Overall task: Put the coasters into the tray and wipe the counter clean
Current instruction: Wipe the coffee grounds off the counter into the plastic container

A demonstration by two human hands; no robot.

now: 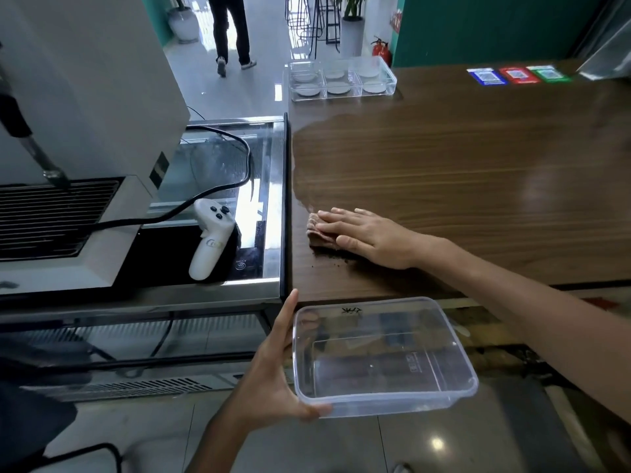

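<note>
Both hands are busy. Nearest, the left hand [273, 380] grips a clear plastic container [382, 356] by its left rim, held below the worktop's [444, 172] near edge; black handwriting on its far wall is not legible. Beyond it, the right hand [365, 233] presses flat, fingers straight, on a brownish cloth [316, 230] beside dark crumbs [336, 262]. At the far edge, the clear compartmented tray [341, 78] holds round grey coasters [338, 87]. Blue, red and green QR stickers [519, 75] lie far right.

Bright daylight floods in from the far doorway — glare streaks the glossy tabletop [478, 172] and floor tiles [437, 443]. Edges bow with wide-angle distortion — the distance is soft.
</note>
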